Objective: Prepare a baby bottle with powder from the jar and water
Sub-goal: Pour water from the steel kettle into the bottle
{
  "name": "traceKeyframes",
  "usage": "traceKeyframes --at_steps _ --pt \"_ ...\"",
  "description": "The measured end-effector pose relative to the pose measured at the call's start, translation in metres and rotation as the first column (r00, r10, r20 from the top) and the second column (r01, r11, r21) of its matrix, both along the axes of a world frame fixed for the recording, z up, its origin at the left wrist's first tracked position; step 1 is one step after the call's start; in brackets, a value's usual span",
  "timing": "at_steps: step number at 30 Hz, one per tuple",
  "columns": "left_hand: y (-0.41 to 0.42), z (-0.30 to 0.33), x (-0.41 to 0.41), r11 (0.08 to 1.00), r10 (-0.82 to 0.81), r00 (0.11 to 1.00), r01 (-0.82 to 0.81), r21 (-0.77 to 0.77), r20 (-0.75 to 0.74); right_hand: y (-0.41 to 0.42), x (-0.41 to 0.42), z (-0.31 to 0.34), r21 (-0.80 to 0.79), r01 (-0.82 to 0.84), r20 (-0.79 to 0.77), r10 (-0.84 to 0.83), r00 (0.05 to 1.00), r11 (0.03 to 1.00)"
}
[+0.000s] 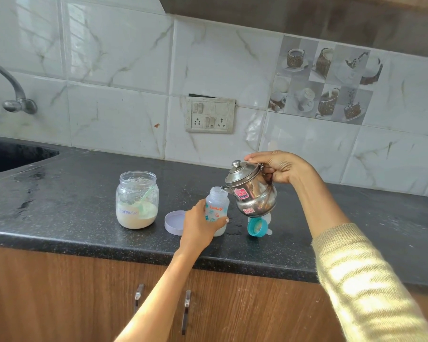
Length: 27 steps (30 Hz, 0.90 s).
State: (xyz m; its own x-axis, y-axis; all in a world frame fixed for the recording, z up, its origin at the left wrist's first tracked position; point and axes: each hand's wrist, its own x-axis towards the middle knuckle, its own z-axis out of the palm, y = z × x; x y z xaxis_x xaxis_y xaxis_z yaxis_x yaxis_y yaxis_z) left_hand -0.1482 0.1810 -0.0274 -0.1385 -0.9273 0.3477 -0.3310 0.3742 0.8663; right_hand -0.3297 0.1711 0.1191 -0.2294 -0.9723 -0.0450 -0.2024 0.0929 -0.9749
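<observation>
A small clear baby bottle [217, 209] with coloured print stands open on the black counter, and my left hand [198, 227] grips its lower body. My right hand [281, 167] holds a steel kettle [253, 193] by its handle, with a finger on the lid. The kettle is tilted left, its spout at the bottle's mouth. An open glass jar [137, 199] labelled "Formula" stands to the left, holding cream powder and a pale green scoop. The jar's lilac lid [174, 222] lies upside down beside the bottle. The bottle's teal cap with teat [257, 227] lies under the kettle.
The black granite counter [84, 193] has wet patches at the left and by the bottle. A dark sink [13, 156] and a wall tap [13, 87] are at far left. A switch and socket panel [210, 115] sits on the tiled wall. Wooden cabinet doors [59, 292] are below.
</observation>
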Motion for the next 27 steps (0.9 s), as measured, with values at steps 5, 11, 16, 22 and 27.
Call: traceKeyframes --at_steps 5,11,16,22,27 --pt "-0.0003 -0.0007 0.0004 1.000 -0.006 1.000 0.006 -0.001 -0.006 0.0017 0.0016 0.0016 0.000 -0.004 -0.018 0.004 1.000 1.000" --pt "-0.0013 -0.0019 0.0003 1.000 -0.010 1.000 0.010 0.007 -0.007 0.0008 0.0011 0.0016 0.006 -0.003 -0.028 0.003 1.000 1.000" --pt "-0.0003 -0.0009 -0.0003 1.000 -0.001 1.000 0.001 0.006 0.011 -0.0032 -0.0022 0.0013 0.016 0.002 -0.019 -0.001 1.000 1.000" --pt "0.0000 -0.0011 -0.0002 1.000 0.001 1.000 -0.001 0.006 0.009 -0.0064 -0.0043 0.0005 0.015 0.005 -0.015 -0.005 1.000 1.000" --pt "-0.0007 -0.0032 0.0006 1.000 -0.009 1.000 0.009 -0.001 -0.002 -0.0034 -0.0038 0.0000 0.009 0.020 -0.008 -0.020 1.000 1.000"
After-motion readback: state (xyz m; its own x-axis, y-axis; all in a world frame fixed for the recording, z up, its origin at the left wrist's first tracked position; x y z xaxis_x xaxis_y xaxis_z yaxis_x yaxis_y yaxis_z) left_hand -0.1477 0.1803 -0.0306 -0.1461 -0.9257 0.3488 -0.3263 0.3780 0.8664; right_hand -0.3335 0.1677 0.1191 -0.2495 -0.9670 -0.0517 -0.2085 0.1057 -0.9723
